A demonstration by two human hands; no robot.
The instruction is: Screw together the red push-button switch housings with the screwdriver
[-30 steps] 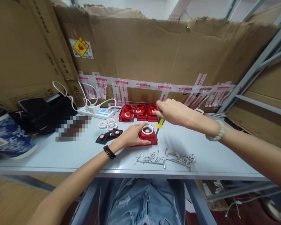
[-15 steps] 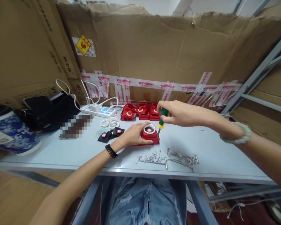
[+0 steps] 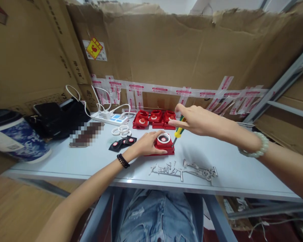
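Observation:
My left hand (image 3: pixel 146 144) grips a red plastic housing (image 3: pixel 168 151) from its left side, pressing it on the table. A white ring (image 3: pixel 158 137) sits on top of the housing around a dark centre. In my right hand (image 3: pixel 198 120) is a screwdriver (image 3: pixel 178 132) with a green and yellow handle, tilted, its tip at the housing's right edge. The fingers are loosely around the handle, with one stretched out to the left. Whether the tip sits on a screw is too small to tell. Loose screws (image 3: pixel 168 166) and metal parts (image 3: pixel 202 172) lie nearer to me.
Behind stand several red housings (image 3: pixel 140 121) next to a white power strip (image 3: pixel 113 118) with cables. White rings (image 3: pixel 121 130) and small black squares (image 3: pixel 116 145) lie left of my left hand. Farther left are a blurred flat object (image 3: pixel 87 134), a black bag (image 3: pixel 65 124) and a patterned cup (image 3: pixel 25 143).
The screwdriver leans more to the right at its handle end, and the fingers of my right hand have loosened and stretched. My left hand stays on the housing. The whole view has shifted slightly.

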